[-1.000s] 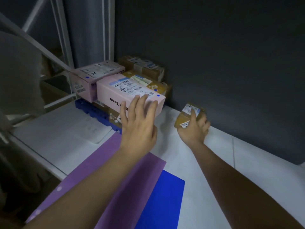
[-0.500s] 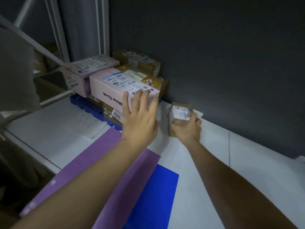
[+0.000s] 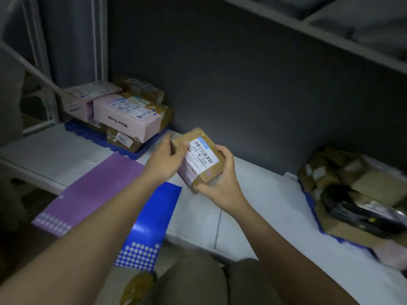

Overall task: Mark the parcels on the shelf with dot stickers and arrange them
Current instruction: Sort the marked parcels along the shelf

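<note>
Above the white shelf [image 3: 253, 194], the left hand [image 3: 163, 160] and right hand [image 3: 222, 181] both grip a small brown parcel [image 3: 198, 159], already bearing 1 purple dot. To the left, stacked pink boxes [image 3: 127, 116] show blue dots; the pile of parcels [image 3: 352, 190] at right looks unmarked, so much seems left.

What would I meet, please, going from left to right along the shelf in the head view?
Purple sticker sheet → pink box → blue sticker sheet → left hand → small brown parcel → right hand → pile of parcels.
</note>
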